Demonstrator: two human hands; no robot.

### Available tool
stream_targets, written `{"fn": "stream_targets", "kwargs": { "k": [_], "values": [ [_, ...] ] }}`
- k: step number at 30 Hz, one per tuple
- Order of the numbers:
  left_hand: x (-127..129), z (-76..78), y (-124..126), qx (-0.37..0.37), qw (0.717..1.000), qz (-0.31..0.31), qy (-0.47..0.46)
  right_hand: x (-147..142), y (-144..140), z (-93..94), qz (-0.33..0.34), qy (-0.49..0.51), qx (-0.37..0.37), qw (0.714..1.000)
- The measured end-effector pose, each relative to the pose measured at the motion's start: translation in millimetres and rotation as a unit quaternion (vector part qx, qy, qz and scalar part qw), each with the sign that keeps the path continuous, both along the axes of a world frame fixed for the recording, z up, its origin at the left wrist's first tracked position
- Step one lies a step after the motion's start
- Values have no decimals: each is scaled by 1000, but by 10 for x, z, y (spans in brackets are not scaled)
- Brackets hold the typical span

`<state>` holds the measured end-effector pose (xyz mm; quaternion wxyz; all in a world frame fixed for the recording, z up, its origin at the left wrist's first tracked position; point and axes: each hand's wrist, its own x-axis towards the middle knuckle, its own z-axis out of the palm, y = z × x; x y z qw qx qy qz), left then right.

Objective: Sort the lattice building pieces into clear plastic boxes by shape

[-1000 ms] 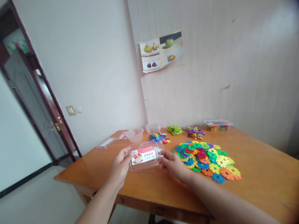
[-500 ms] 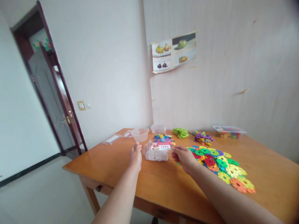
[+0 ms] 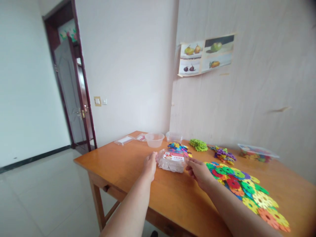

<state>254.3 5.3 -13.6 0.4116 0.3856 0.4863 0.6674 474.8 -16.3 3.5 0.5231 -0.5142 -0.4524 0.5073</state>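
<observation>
A: Head view. We see the left hand [image 3: 150,163] and right hand [image 3: 199,170] on either end of the clear plastic box [image 3: 172,160]. The box sits on the wooden table [image 3: 128,164], red label up.

B: Grip? We note the fingers of both hands curl against the box's ends, touching it; neither is fully closed.

A: Round about: a heap of coloured flower discs [image 3: 244,189] just right of the right hand, a clear bowl [image 3: 154,140] behind the box, a lidded tub [image 3: 256,153] far right.
</observation>
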Motion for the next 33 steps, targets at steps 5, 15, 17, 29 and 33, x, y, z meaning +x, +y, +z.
{"fn": "stream_targets", "kwargs": {
  "k": [5,15,17,29,33],
  "values": [
    [21,8,-17,1,1000,6,8,42,16,-49,10,9,10,1000],
    [10,-2,1,9,999,-1,37,13,-53,20,35,-7,21,999],
    [8,-9,4,15,999,-4,42,7,-67,38,39,-14,21,999],
    [-23,-95,56,25,998,-2,49,-56,-91,2,67,-33,9,997],
    [-20,-98,64,29,998,-1,52,-56,-78,-24,49,-15,-11,999]
  ]
}}
